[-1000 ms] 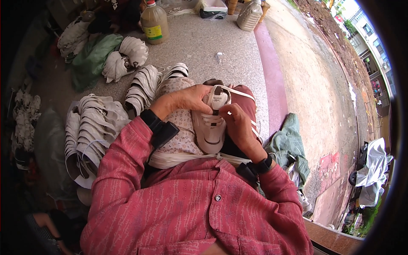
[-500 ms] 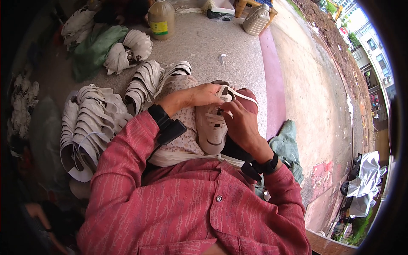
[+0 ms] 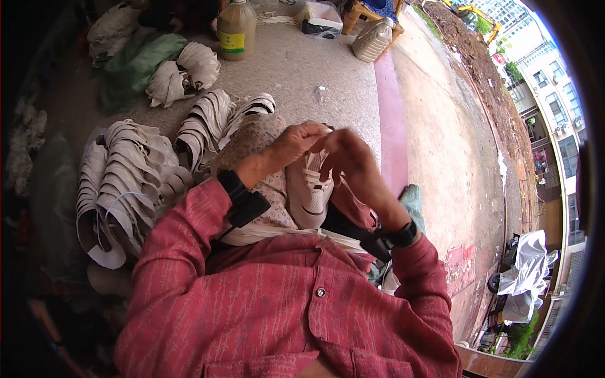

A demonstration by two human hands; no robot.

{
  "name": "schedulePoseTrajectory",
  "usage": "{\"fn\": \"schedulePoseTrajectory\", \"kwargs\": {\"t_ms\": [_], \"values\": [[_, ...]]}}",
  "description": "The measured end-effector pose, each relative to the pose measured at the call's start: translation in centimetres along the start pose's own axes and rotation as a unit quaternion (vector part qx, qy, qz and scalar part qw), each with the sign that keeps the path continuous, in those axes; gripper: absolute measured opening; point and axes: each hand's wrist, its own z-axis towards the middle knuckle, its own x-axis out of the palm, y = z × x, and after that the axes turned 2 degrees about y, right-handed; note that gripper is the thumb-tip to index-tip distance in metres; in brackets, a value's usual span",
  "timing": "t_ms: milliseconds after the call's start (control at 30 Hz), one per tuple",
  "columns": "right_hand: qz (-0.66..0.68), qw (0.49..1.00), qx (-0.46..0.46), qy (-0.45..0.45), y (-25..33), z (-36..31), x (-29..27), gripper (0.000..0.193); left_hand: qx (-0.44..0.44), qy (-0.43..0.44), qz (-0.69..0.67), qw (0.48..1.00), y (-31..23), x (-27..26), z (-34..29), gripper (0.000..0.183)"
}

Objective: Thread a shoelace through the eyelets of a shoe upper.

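evidently, the left hand (image 3: 288,146) is bunching narrowly at the far end of the pale shoe (image 3: 301,189), and the right hand (image 3: 355,165) is curling over it; what either grip is holding cannot be told. the shoe is lying on the floral-clothed lap (image 3: 275,189), toe (image 3: 307,217) nearest the red shirt (image 3: 252,302), probably handling light and soft-sided, its firmer-looking toe offering purchase. stacked pale pieces (image 3: 135,164) are standing leftward.

Bright daylight at right, dim left

Speckled floor (image 3: 290,69) — stacked pale shoe parts (image 3: 135,173), green bag (image 3: 135,69), two jugs (image 3: 237,31).
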Motion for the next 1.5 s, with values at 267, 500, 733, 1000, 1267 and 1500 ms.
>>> {"fn": "schedulePoseTrajectory", "kwargs": {"t_ms": [267,500,733,1000,1267,1500], "values": [[0.150,0.977,-0.139,-0.055,8.2,1.9,-4.3,0.022,0.093,-0.085,0.099,0.987,-13.6,1.5,-11.1,0.040],[0.171,0.946,-0.252,0.116,16.6,6.7,3.3,0.019,0.195,0.205,0.328,0.901,-21.6,3.7,-19.4,0.009],[0.014,0.905,-0.376,0.199,22.0,2.4,3.8,0.033,0.154,0.443,0.383,0.796,-24.7,10.7,-13.5,0.022],[-0.289,0.929,-0.216,-0.083,3.9,1.5,-6.6,0.022,0.101,0.052,0.449,0.886,-16.0,7.6,-8.2,0.017],[-0.238,0.960,-0.137,-0.050,-7.5,1.2,-7.0,0.030,0.017,-0.037,0.567,0.822,-7.3,5.2,-3.4,0.024],[-0.238,0.970,-0.043,-0.005,-9.1,2.9,-7.1,0.040,-0.175,0.003,0.143,0.974,-7.9,4.2,-3.2,0.033]]}}
